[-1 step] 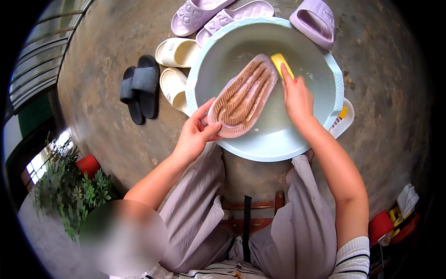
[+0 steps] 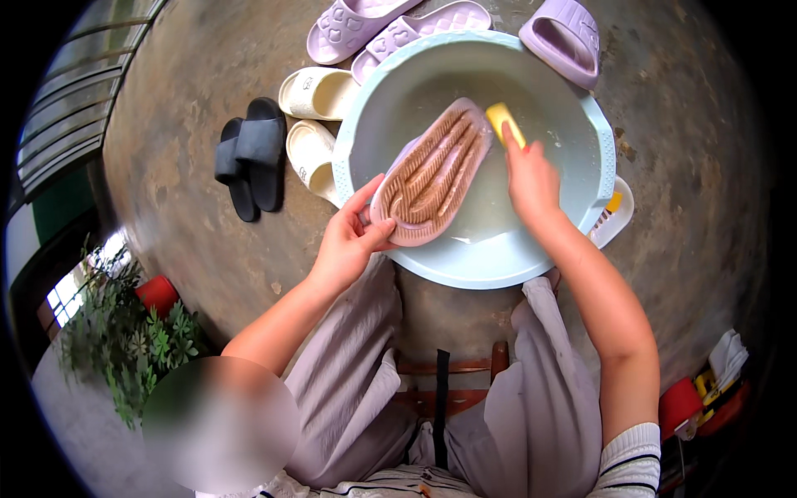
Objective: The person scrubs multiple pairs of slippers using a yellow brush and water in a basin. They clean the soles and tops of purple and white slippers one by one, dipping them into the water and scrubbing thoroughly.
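Observation:
My left hand (image 2: pixel 347 249) grips a pale purple slide slipper (image 2: pixel 432 178) by its heel end, thumb on the brown, dirt-stained ribbed sole. The sole faces up, and the slipper is tilted over a light blue basin (image 2: pixel 465 270) with cloudy water in it. In my right hand (image 2: pixel 532 178) is a yellow brush (image 2: pixel 506 123), its bristles hidden from view. The brush is right beside the slipper's toe end; whether they touch I cannot tell. My right fingers are closed round the brush and slightly blurred.
Purple slides (image 2: pixel 349 31) lie beyond the basin, and another purple slide (image 2: pixel 564 41) leans at its far right rim. Cream slides (image 2: pixel 311 158) and black slides (image 2: pixel 264 158) are on the left. A white object with orange bristles (image 2: pixel 613 217) sits right of the basin. A plant (image 2: pixel 141 340) stands lower left.
The brush and my right hand have shifted very slightly at the slipper's toe end. The left hand and slipper look almost unmoved.

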A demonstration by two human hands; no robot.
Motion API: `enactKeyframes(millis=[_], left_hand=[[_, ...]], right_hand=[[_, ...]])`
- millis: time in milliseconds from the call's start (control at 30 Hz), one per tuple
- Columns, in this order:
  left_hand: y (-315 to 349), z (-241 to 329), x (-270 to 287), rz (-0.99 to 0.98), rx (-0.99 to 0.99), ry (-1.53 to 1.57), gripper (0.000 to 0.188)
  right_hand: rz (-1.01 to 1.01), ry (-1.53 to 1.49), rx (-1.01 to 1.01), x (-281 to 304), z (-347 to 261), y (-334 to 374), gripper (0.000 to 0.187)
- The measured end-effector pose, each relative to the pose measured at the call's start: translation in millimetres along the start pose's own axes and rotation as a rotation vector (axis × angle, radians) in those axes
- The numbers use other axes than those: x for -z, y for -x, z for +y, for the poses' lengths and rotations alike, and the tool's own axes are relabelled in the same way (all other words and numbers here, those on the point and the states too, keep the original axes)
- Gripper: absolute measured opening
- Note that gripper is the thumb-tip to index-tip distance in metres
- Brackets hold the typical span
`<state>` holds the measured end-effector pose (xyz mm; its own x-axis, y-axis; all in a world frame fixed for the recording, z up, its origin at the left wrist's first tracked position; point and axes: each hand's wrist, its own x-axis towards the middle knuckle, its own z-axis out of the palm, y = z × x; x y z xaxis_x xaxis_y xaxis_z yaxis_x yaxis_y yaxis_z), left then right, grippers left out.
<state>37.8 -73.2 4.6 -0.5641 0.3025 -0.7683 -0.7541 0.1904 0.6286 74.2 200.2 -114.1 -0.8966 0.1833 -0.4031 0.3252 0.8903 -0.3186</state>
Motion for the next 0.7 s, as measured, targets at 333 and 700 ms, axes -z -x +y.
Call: enactKeyframes(millis=[333,700], left_hand=[[-6,4,-13,0.048,-0.240,-0.144,0.064],[-20,13,-24,-0.090,-0.230,0.120,0.058]], right_hand=[[0.070,-0.687,0.240,48,-43,56,0.051],[0.125,-0.685,0.455,54,-76,78,0.049]])
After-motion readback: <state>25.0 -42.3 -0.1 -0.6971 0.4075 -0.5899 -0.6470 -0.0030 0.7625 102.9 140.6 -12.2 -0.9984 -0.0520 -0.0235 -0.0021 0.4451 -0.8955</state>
